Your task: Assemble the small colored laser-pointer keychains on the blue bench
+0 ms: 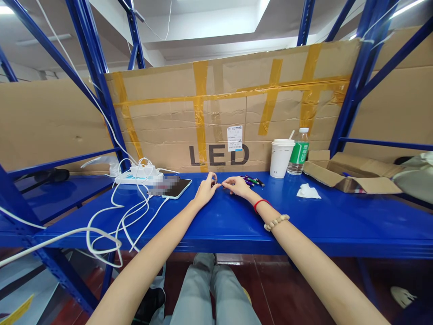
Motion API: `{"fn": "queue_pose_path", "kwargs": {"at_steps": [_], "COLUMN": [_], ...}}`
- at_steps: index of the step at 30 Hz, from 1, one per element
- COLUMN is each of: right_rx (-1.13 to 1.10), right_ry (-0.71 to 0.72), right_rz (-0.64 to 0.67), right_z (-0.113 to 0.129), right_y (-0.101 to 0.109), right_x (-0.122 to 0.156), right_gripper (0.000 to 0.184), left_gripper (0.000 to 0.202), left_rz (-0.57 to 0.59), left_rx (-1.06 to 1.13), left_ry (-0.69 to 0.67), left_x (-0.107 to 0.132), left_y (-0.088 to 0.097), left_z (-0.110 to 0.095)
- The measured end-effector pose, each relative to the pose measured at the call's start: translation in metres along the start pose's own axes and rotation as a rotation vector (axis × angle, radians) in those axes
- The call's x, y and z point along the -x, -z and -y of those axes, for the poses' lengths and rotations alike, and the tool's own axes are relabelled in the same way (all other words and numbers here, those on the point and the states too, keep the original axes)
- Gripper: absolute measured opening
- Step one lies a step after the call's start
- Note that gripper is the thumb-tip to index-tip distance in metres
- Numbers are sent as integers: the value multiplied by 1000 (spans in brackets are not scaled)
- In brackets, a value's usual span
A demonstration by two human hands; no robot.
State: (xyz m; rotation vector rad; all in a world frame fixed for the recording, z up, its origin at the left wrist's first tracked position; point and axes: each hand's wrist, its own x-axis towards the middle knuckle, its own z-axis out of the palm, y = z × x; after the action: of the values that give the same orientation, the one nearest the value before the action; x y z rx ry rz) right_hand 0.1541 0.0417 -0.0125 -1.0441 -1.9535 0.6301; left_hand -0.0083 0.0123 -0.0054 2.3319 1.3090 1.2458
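Note:
My left hand (204, 190) is closed in a pinch above the blue shelf top (216, 225). A small dark bit shows at its fingertips, too small to name. Facing it, my right hand (237, 186) pinches too, its fingertips almost meeting the left ones; whatever they hold is hidden. Just beyond and to the right of my right hand lies a loose group of slim pens (254, 181) in purple, green and dark colours, partly covered by that hand. A phone (179, 188) with a dark screen lies to the left of my left hand.
White cables (118, 216) spill from a power strip (140, 175) over the left front edge. On the right are a lidded white cup (280, 159), a green-labelled bottle (299, 153), a crumpled tissue (308, 191) and an open carton (355, 174). A cardboard panel (162, 131) stands behind.

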Motion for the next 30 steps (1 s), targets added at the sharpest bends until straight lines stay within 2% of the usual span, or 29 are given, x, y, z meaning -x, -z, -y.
{"fn": "queue_pose_path", "kwargs": {"at_steps": [21, 30], "right_rx": [46, 157], "right_ry": [-75, -76], "right_rz": [-13, -55], "right_z": [1, -4], "right_y": [-1, -1], "right_x": [-1, -1], "right_gripper": [18, 20], "left_gripper": [17, 16], "left_rz": [-15, -6], "left_rx": [106, 67], "left_ry": [-25, -24], "left_x": [-1, 0], "left_y": [-3, -1], "left_z": [4, 0]}}
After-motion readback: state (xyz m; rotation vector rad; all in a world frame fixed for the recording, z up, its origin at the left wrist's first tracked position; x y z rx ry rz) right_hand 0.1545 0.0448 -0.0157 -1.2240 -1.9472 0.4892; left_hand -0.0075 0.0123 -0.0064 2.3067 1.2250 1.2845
